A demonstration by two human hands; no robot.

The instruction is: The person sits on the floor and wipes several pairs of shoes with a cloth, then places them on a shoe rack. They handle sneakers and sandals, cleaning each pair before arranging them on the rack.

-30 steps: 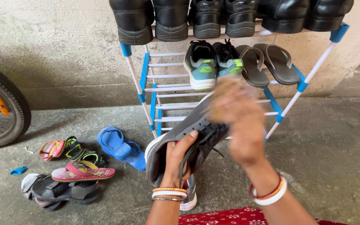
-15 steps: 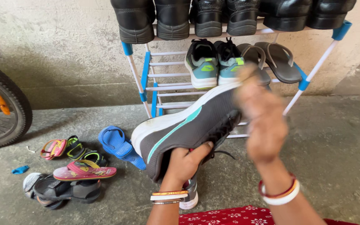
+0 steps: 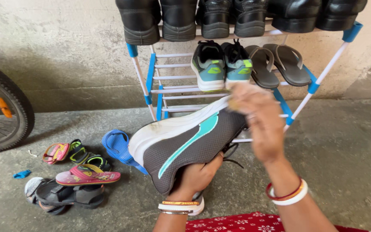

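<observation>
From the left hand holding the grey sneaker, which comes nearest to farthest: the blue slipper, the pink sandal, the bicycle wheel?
From the left hand:
1. Blue slipper, on the floor just left of the grey sneaker.
2. Pink sandal, farther left.
3. Bicycle wheel, at the far left edge.

Right hand (image 3: 258, 122) motion-blurred, I can't read its grip; black shoes (image 3: 237, 17) and bicycle wheel (image 3: 3, 111) cropped by frame edge.

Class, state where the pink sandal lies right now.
The pink sandal lies low on the left of the head view, on top of a dark sandal, left of the grey shoe.
</observation>
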